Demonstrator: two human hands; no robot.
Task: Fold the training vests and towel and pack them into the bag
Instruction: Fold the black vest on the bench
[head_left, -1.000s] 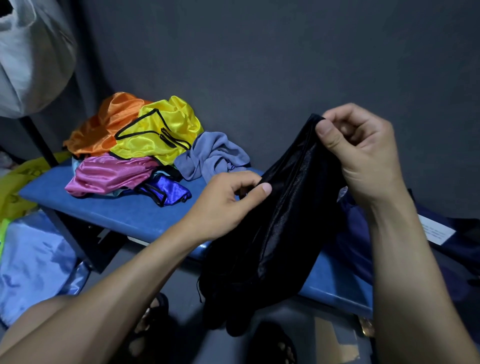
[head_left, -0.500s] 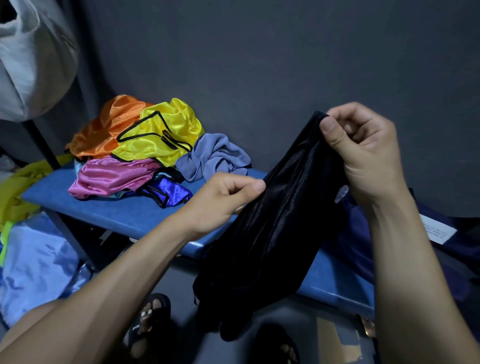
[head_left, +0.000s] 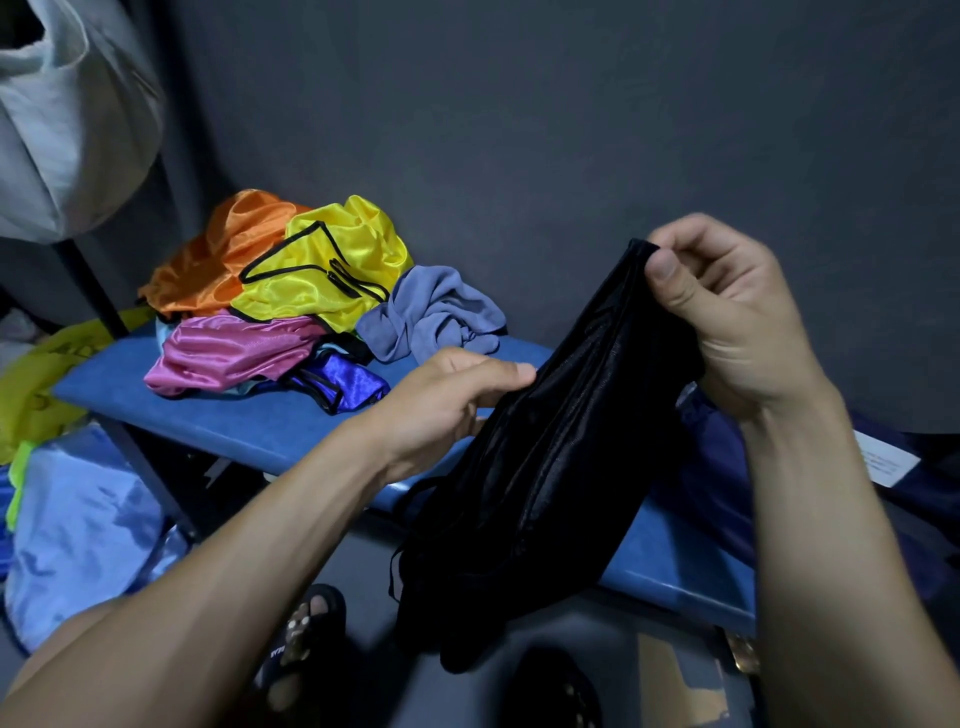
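A shiny black vest (head_left: 545, 467) hangs bunched in front of the blue bench (head_left: 249, 426). My right hand (head_left: 727, 317) pinches its top corner between thumb and curled fingers. My left hand (head_left: 447, 405) grips the vest's left edge lower down. On the bench behind lie a yellow vest (head_left: 322, 270), an orange vest (head_left: 228, 249), a pink vest (head_left: 234, 353), a purple vest (head_left: 343, 384) and a crumpled grey-blue towel (head_left: 431, 312). A dark navy bag (head_left: 727, 467) with a white label lies on the bench at the right, partly hidden by my right arm.
A dark wall rises close behind the bench. A white sack (head_left: 67, 119) hangs at the upper left. Light blue fabric (head_left: 83, 530) and yellow-green fabric (head_left: 36, 384) lie left of the bench. My sandalled foot (head_left: 306, 639) stands on the floor below.
My left hand has slid rightward along the black vest's edge, its fingers closing further on the fabric. My right hand keeps its pinch at the top corner.
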